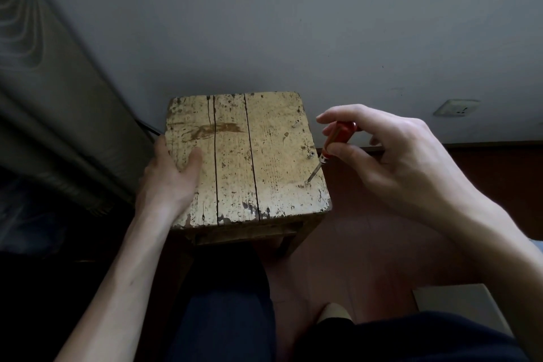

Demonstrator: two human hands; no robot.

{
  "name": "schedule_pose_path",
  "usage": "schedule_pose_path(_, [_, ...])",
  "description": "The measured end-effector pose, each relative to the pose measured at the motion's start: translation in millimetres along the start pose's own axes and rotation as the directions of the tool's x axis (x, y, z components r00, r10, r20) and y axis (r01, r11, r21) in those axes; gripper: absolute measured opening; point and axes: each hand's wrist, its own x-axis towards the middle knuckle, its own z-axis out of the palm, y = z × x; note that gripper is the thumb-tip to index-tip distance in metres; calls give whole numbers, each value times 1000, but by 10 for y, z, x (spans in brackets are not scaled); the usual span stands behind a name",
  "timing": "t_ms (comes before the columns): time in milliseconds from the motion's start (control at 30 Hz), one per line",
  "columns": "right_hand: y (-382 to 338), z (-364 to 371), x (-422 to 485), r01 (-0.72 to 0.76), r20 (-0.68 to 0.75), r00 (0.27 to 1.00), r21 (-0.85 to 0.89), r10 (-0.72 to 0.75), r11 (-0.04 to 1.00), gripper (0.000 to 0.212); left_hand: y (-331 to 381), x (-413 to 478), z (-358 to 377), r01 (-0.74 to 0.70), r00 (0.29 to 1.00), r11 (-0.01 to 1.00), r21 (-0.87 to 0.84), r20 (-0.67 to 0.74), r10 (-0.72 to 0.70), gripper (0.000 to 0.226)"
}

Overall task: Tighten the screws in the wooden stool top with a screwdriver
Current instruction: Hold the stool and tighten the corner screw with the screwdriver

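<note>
Worn, pale-yellow painted wooden stool top [273,141] sits mid-frame, just in front of the grey wall [264,23] and over the reddish floor [367,258]; roughly square, built of three planks with two dark gaps running front to back plus a thinner crack in the left plank; paint flaked and speckled with dark spots, bare brown patch at upper left, chipped along the near edge; one stool leg visible below the near right corner.

Left hand [170,173] holds the left edge of the stool top; thumb lies flat on the top surface, other fingers go over the side and are out of sight.

Right hand [396,156] hovers past the right edge, pinching a red-handled screwdriver with a thin metal shaft [338,135]; thumb and curled fingers clamped on the handle, index finger stretched out above it; tool tilted, handle up and to the right, tip down-left.

Tip rests on a small screw [307,182] near the right edge, toward the near corner; second small screw [311,153] further back along the same edge, apart from the tip; a third small mark beyond it, too small to tell.

White wall socket [457,107] low on the wall at right; grey folded curtain [44,97] at left; dark trousers [229,317] at bottom.
</note>
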Motion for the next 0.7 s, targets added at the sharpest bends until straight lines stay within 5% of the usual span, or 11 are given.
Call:
schedule_pose_path(367, [-104, 123, -6, -29, -130, 991, -92, 17, 995, 31, -14, 18, 16, -22, 1000, 1000, -9, -23, 22, 70])
schedule_pose_path(700, [-8, 36, -14, 55, 7, 998, 14, -55, 998, 43, -24, 26, 9, 3, 1000, 1000, -20, -10, -4, 76])
